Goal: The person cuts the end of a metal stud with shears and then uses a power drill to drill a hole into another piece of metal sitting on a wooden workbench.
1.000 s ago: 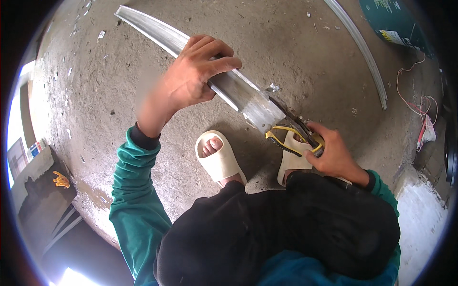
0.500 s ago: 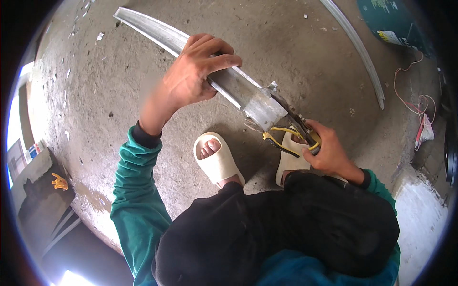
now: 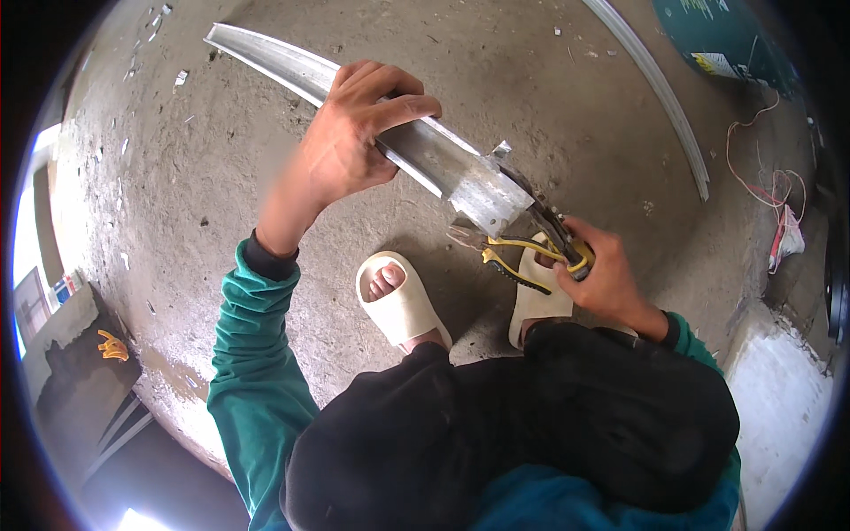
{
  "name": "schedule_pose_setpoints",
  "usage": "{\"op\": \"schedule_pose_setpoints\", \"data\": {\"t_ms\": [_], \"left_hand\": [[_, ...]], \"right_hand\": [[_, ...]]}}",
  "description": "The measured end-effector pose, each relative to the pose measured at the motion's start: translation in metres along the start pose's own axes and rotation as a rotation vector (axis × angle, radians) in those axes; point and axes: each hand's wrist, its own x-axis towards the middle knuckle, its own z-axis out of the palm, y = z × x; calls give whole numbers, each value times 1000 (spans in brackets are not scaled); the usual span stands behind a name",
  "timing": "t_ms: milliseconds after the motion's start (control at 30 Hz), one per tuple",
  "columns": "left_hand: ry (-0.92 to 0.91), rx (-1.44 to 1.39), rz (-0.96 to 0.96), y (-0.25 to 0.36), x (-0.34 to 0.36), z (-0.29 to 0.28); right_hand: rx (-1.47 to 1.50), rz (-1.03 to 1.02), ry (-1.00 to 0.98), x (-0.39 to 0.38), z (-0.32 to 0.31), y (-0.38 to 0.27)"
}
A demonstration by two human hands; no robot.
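Note:
My left hand (image 3: 361,124) is closed over a long silver metal channel (image 3: 474,168), which slants from far left toward my right knee. Its near end is bent and bears a small raised flap (image 3: 502,150). Closed around a dark tool with a yellow-edged grip, seemingly metal snips (image 3: 553,232), is my right hand (image 3: 604,273). The tool's jaws lie along the channel's right edge, partly hidden by it. Just below are pliers (image 3: 478,242) with yellow-and-black handles, spread apart; one handle runs up to my right hand. Whether my fingers hold the pliers too, I cannot tell.
My feet in cream sandals (image 3: 400,305) stand beneath the channel. Another metal strip (image 3: 664,88) lies on the concrete floor at the far right, near a teal container (image 3: 730,40). Pinkish wire (image 3: 753,181) trails by the right wall. Metal scraps dot the floor at far left.
The channel and left hand have shifted slightly left. The pliers' jaws have come out from behind the channel's end, and the small flap stands out more. Both hands keep their hold.

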Motion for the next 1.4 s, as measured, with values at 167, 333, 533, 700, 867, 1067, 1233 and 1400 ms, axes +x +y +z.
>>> {"op": "schedule_pose_setpoints", "data": {"t_ms": [167,333,533,700,867,1067,1233,1400], "left_hand": [[7,-10,13,-1,-2,3],[1,-9,16,1,0,6],[7,-6,37,0,-2,8],[22,-18,19,4,2,7],[11,-32,-22,1,-2,11],[55,-4,-22,2,-4,12],[132,-72,-42,9,-2,13],[148,-57,-45,5,-7,15]], "right_hand": [[-59,-28,-36,5,-8,-2],[-124,-97,-17,3,-4,2],[-34,-86,-9,3,1,6],[-23,-57,-24,5,2,2],[-48,33,-32,2,6,7],[127,94,-165,3,5,8],[200,111,-195,-1,7,14],[250,200,-368,5,1,17]]}}
